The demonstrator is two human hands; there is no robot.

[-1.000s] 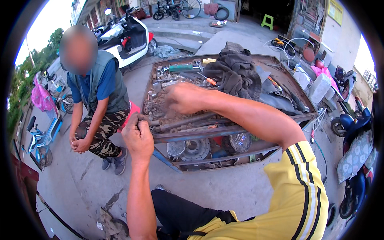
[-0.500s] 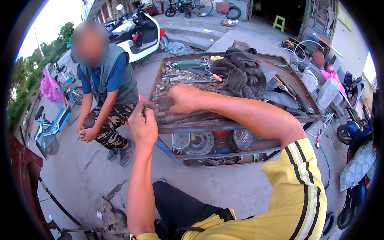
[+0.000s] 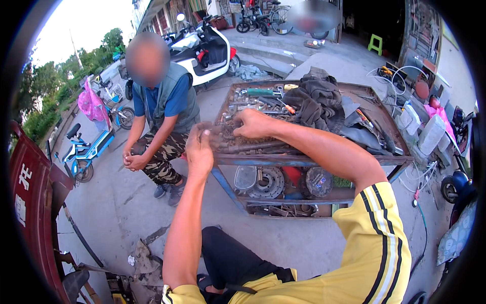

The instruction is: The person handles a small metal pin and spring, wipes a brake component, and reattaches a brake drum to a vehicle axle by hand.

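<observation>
My right hand (image 3: 251, 124) reaches over the left part of a rusty metal tray table (image 3: 314, 161). Its fingers are curled down among small metal parts (image 3: 230, 142), and whatever they grip is hidden. At the tray's near left corner is my left hand (image 3: 199, 150), thumb raised and fingers smeared by motion, so I cannot see whether it holds anything. Behind my right hand lie wrenches and sockets, a green-handled tool (image 3: 255, 92) and an orange-handled screwdriver (image 3: 289, 108). A dark crumpled cloth (image 3: 320, 101) is heaped to their right.
The table's lower shelf holds a metal disc (image 3: 268, 183) and a round container (image 3: 319, 182). A person (image 3: 161, 109) sits left of the table, hands clasped. A white scooter (image 3: 215, 55) stands behind. Grey blocks (image 3: 433, 134) are at the right, a dark red metal panel (image 3: 35, 202) at the left.
The whole view has shifted, so the scene sits lower and further right. My left hand's fingers, pinched together earlier, are now blurred by movement. My right hand remains over the small parts, fingers curled.
</observation>
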